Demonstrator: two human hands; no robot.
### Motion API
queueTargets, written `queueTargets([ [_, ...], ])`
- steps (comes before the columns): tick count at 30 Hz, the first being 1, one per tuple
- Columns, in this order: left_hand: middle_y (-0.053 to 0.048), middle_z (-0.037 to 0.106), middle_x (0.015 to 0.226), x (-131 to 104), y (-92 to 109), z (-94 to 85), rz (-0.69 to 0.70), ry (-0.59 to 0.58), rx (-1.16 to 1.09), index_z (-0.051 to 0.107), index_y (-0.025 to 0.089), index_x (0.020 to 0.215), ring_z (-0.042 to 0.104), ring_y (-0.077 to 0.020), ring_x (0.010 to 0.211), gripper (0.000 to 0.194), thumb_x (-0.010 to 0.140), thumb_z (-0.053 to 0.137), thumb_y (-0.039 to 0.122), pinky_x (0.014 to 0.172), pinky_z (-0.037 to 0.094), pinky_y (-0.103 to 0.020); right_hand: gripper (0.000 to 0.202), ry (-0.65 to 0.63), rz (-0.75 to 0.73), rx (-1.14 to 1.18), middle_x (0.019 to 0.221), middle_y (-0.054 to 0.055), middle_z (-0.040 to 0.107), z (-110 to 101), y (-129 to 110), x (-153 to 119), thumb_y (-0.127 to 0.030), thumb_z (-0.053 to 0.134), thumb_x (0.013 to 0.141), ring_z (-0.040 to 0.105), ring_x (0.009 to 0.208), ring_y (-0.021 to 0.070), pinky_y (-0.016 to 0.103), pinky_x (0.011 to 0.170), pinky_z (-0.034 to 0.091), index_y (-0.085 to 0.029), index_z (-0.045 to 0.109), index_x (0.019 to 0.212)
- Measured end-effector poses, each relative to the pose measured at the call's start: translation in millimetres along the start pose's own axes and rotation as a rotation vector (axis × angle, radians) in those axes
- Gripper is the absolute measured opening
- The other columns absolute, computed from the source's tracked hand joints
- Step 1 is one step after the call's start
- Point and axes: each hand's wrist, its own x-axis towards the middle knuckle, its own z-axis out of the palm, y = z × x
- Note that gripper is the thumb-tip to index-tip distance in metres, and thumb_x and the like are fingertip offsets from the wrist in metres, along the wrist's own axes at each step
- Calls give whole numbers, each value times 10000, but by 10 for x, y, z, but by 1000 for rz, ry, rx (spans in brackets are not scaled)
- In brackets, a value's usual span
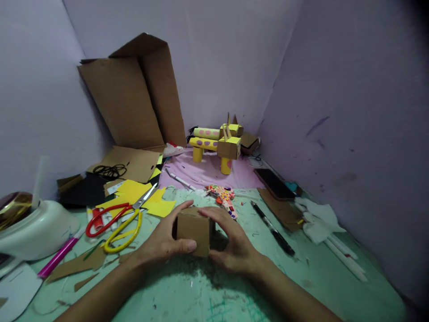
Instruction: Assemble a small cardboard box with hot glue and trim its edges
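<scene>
Both hands grasp a small cardboard box (193, 230) on the green desk (234, 295): left hand (161, 243) and right hand (234, 248) clasp its sides. Squeezing could crush its thin walls. Left of the box, open scissors (125, 214) risk snagging a wrist; beyond it stands a cardboard giraffe (217, 145).

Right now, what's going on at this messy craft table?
A person's left hand and right hand cup a small cardboard box from both sides on the green table. Scissors with red and yellow handles lie to the left on yellow paper scraps. A black pen lies to the right. Yellow cardboard animal figures stand at the back.
</scene>
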Motion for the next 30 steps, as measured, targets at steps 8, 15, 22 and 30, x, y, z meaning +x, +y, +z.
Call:
queueTargets([
  [8,-184,448,1446,-7,46,120,121,162,81,272,159,1468,426,-384,1330,1096,538,847,225,1088,375,-449,1249,21,410,363,1601,153,207,-19,44,-35,-530,880,554,283,1439,378,584,1127,297,-320,126,1527],
  [15,-195,487,1411,-31,-59,84,133,74,206,315,160,1481,473,-406,1288,1033,595,839,239,1094,347,-528,917,69,403,191,1382,151,519,24,111,-22,-248,870,576,507,1267,384,613,1071,380,-262,450,1391],
  [22,-187,591,1296,41,3,80,56,145,315,523,150,1317,539,-401,1210,890,496,859,222,1058,377,-565,819,71,476,388,1334,130,575,34,143,-9,-165,833,562,575,1224,329,517,1053,441,-238,491,1302],
  [30,-192,581,1356,77,53,14,100,83,313,513,147,1363,501,-407,1270,887,547,845,246,1093,326,-577,744,71,504,593,1325,124,589,61,161,9,-160,807,595,572,1239,313,509,1059,429,-239,508,1272],
])
